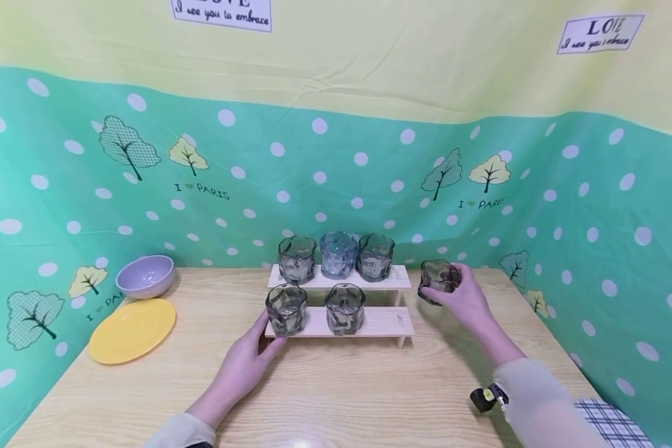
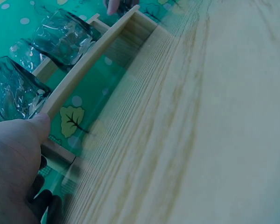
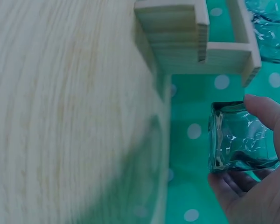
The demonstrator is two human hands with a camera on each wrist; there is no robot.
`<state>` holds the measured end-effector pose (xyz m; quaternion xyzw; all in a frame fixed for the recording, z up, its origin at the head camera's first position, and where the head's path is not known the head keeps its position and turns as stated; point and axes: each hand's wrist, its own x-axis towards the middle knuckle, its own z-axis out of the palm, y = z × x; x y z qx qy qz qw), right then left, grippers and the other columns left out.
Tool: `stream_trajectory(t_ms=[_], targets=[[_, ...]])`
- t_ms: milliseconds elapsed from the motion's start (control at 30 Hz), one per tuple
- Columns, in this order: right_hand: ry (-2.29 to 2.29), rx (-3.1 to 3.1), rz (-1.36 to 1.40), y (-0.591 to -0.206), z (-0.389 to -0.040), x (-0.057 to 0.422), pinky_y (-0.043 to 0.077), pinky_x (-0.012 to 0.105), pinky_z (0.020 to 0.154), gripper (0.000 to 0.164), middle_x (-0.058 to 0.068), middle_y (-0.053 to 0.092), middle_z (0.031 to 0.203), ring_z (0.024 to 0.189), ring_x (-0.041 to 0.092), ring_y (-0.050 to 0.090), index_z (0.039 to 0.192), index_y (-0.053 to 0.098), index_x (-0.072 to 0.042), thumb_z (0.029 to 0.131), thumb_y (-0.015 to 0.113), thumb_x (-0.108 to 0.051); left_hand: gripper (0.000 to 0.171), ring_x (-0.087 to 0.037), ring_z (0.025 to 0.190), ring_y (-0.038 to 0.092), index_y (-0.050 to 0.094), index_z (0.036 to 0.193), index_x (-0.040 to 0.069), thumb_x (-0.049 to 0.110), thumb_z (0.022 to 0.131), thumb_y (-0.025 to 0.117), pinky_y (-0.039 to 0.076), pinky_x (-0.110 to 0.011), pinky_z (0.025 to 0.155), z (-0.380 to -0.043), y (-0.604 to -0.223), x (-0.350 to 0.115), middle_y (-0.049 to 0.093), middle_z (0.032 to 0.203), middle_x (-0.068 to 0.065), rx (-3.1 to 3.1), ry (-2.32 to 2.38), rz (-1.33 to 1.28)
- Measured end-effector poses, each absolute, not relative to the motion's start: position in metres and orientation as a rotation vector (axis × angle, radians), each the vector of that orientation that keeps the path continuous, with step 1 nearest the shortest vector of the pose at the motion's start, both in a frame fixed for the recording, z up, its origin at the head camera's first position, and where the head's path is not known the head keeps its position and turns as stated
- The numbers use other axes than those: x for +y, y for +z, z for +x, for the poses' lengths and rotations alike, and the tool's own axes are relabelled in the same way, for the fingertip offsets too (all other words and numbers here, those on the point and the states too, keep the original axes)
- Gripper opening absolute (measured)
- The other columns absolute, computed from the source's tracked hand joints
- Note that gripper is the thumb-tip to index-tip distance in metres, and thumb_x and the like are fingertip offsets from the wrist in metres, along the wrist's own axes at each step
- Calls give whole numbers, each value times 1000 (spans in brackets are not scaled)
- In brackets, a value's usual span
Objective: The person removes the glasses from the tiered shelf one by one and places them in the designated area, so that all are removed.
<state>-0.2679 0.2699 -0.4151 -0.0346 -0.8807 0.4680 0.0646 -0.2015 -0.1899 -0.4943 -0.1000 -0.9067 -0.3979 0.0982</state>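
Note:
A two-step wooden rack stands on the table. On its upper step are a bluish glass between two grey glasses; on the lower step, a grey glass and another glass at the left end. My left hand grips the rack's left end beside that last glass. Its thumb lies at the front edge of the step, with the other fingers lower down. To the right of the rack, my right hand holds a grey glass between thumb and fingers, raised off the table.
At the left of the table sit a purple bowl and a yellow plate. A dotted green cloth hangs behind and along both sides. A checked cloth lies at the lower right.

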Motion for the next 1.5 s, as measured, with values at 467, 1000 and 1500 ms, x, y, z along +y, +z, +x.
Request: stream_trajectory(t_ms=[467, 1000, 1500], targets=[[1390, -2729, -158, -443, -291, 276, 37, 67, 124, 113, 36, 44, 161, 146, 56, 46, 169, 23, 3, 91, 94, -36, 82, -52, 146, 51, 35, 172, 4, 38, 109, 73, 42, -66, 121, -201, -495, -189, 49, 163, -29, -2665, -1158, -304], [1391, -2756, -169, -449, -294, 279, 33, 68, 126, 107, 38, 40, 162, 149, 58, 40, 167, 24, 6, 93, 92, -29, 82, -50, 148, 49, 33, 173, 3, 38, 109, 73, 40, -65, 123, -200, -493, -190, 47, 164, -29, -2689, -1171, -288], [1424, -2775, -155, -451, -294, 280, 36, 72, 123, 109, 41, 43, 158, 144, 60, 45, 166, 20, 5, 92, 94, -25, 81, -48, 148, 51, 34, 173, 4, 38, 110, 72, 43, -64, 121, -201, -492, -190, 48, 165, -27, -2683, -1193, -294]])
